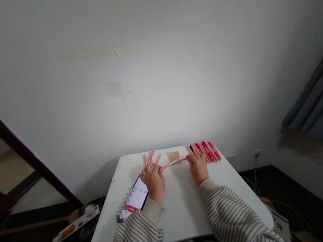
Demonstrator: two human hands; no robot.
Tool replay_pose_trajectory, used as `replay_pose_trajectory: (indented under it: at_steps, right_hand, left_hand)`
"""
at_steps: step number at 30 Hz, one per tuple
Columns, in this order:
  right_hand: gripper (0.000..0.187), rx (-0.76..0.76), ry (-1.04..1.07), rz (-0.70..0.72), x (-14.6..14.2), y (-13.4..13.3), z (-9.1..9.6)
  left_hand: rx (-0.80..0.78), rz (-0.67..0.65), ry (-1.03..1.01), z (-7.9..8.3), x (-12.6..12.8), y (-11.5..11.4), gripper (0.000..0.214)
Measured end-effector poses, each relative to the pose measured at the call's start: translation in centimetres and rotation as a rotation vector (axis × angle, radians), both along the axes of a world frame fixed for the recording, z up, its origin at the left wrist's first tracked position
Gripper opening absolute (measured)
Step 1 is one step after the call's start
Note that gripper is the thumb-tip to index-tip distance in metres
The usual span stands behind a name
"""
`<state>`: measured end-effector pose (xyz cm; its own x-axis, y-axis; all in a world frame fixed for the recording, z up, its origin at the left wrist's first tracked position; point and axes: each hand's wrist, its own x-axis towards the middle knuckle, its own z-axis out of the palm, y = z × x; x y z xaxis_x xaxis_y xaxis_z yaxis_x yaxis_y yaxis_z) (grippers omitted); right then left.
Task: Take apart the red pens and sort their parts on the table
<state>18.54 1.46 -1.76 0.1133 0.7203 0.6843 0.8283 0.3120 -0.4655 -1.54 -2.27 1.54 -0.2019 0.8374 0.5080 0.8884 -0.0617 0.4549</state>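
Observation:
My left hand (pixel 155 181) pinches one end of a slim pink pen (pixel 165 167) above the white table (pixel 183 200). From its barrel a thin white section (pixel 173 162) runs to a pink end piece (pixel 183 158), which the fingers of my right hand (pixel 199 167) grip. Whether the two pink parts are still joined through the white section is too small to tell. Behind the pen lies a tan paper square (pixel 173 156). Several pink pen-like sticks (pixel 151 157) lie beyond my left hand. A row of pink and red pens (pixel 208 151) lies just past my right hand.
A phone (pixel 138 194) showing a running timer lies by my left wrist. The table's back edge meets a pale wall (pixel 176 95). A grey curtain (pixel 317 98) hangs at right; green cables (pixel 293 209) run along the floor. Boxed items (pixel 77 225) stand low at left.

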Motion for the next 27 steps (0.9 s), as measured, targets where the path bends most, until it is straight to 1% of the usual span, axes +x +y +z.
replay_pose_trajectory:
  at_steps: [10, 18, 23, 27]
  right_hand:
    - [0.020, -0.013, 0.006, 0.024, -0.09, 0.19, -0.44]
    - [0.018, 0.020, -0.009, 0.039, -0.16, 0.03, -0.13]
    - [0.015, 0.036, -0.017, 0.087, -0.48, -0.02, 0.06]
    - [0.013, 0.019, -0.020, 0.156, -0.82, -0.23, 0.28]
  left_hand:
    - [-0.005, -0.007, 0.009, -0.21, -0.05, 0.12, 0.015]
    - [0.011, -0.014, 0.013, -0.29, -0.01, 0.10, 0.016]
    - [0.027, -0.030, 0.017, -0.59, -0.10, 0.31, 0.014]
    - [0.045, -0.060, 0.015, -0.81, -0.08, 0.41, 0.014]
